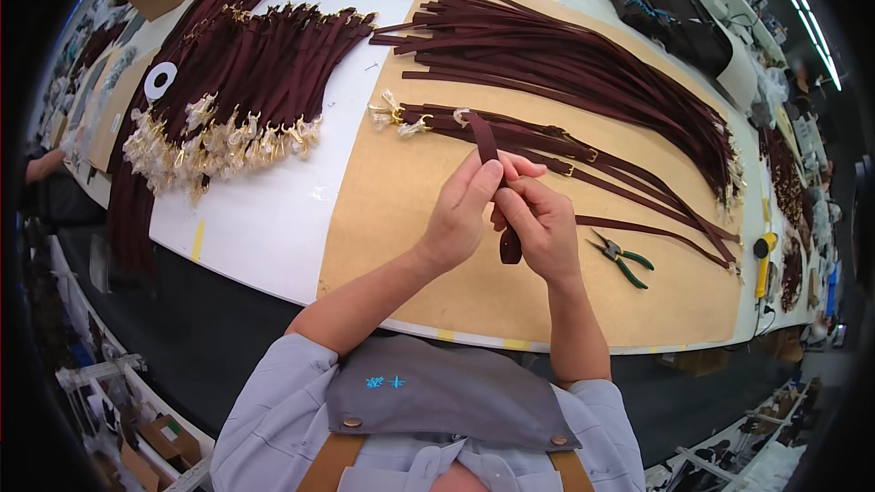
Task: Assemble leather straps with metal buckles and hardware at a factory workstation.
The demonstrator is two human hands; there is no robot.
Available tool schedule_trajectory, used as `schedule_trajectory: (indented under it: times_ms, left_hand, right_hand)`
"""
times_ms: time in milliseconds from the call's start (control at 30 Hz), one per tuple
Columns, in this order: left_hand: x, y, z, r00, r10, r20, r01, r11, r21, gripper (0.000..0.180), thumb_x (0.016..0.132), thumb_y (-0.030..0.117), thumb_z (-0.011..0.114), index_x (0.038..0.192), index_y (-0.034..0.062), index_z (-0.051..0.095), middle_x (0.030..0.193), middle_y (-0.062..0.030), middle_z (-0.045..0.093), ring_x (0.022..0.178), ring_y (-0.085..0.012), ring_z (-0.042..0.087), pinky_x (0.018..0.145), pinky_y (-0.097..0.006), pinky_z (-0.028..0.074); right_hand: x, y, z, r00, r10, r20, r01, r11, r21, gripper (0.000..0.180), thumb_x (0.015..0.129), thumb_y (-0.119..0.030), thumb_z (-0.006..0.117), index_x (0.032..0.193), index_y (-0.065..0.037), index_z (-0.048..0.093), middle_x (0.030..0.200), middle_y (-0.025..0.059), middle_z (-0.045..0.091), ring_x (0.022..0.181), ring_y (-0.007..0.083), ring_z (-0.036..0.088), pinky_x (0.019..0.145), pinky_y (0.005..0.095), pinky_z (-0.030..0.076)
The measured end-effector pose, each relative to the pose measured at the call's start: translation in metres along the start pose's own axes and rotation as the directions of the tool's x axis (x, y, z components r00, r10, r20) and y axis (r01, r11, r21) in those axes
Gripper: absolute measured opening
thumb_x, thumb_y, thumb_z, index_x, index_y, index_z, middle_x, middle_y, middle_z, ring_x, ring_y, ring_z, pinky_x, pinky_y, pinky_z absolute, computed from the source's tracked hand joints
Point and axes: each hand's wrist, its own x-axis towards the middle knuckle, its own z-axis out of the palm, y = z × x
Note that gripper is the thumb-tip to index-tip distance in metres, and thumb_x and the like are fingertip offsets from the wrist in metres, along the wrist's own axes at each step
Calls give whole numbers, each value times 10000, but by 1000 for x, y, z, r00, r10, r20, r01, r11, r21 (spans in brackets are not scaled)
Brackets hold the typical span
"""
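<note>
Both hands are working 1 dark maroon strap [486, 141] above the tan board [383, 219]: the left hand [458, 210] is pinching its upper part, the right hand [538, 228] is clenching its lower end [510, 246]. Judging by this, the strap is being threaded or folded; the next move calls for a firm, steady grip. Green-handled pliers [624, 260] are lying just right, loose straps [565, 55] are crowding the far side, and the near counter edge [474, 335] is leaving room.

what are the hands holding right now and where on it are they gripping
Both hands hold one dark brown leather strap. The left hand and right hand pinch it along its middle stretch; its upper end and its rounded lower tip stick out free.
</note>
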Motion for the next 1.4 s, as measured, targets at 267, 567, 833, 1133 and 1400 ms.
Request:
schedule_trajectory:
  times_ms: [267, 567, 833, 1133, 1400]
  left_hand:
    - [-9, -2, 7, 979, 193, 59, -201, 957, 210, 263, 1045, 217, 286, 1113, 18, 445, 1205, -202, 565, 1079, -229, 567, 956, -362, 447]
    - [-4, 0, -12, 995, -44, 88, 56, 989, -139, 409, 1045, 351, 258, 1121, 43, 517, 1262, -215, 551, 993, -180, 595, 865, -302, 492]
    - [-18, -15, 2, 996, 38, -78, -47, 992, -117, 396, 1050, 322, 286, 1109, 13, 526, 1169, -188, 599, 913, -143, 597, 765, -281, 502]
    - [-7, 53, -41, 996, -86, -10, 39, 347, 937, 211, 905, 196, 626, 920, 9, 531, 696, -138, 579, 639, -286, 588, 604, -370, 457]
    - [-11, 60, -38, 953, -268, 141, -106, 143, 984, 238, 921, 177, 607, 827, -12, 498, 628, -140, 513, 549, -267, 459, 535, -354, 374]
  right_hand:
    - [-3, 3, 26, 976, -103, -192, 133, 980, 147, 227, 951, -108, 578, 1116, 38, 632, 738, 9, 617, 641, 46, 540, 531, 197, 422]
    - [-3, 4, 25, 989, -83, -124, 88, 995, 41, 172, 963, -121, 549, 851, -7, 612, 706, 9, 594, 580, 53, 525, 517, 197, 416]
    - [-5, 11, 43, 964, -29, -266, 90, 971, 223, 177, 949, -113, 577, 1008, 36, 652, 734, 9, 619, 622, 35, 527, 546, 190, 421]
    - [12, -8, 7, 990, 14, 143, 38, 934, -354, 235, 864, -205, 612, 777, 10, 647, 611, 179, 584, 535, 293, 571, 539, 370, 457]
    - [15, 20, 2, 952, -162, 260, 269, 845, -463, 236, 841, -209, 589, 789, 6, 669, 652, 196, 620, 621, 354, 607, 601, 405, 476]
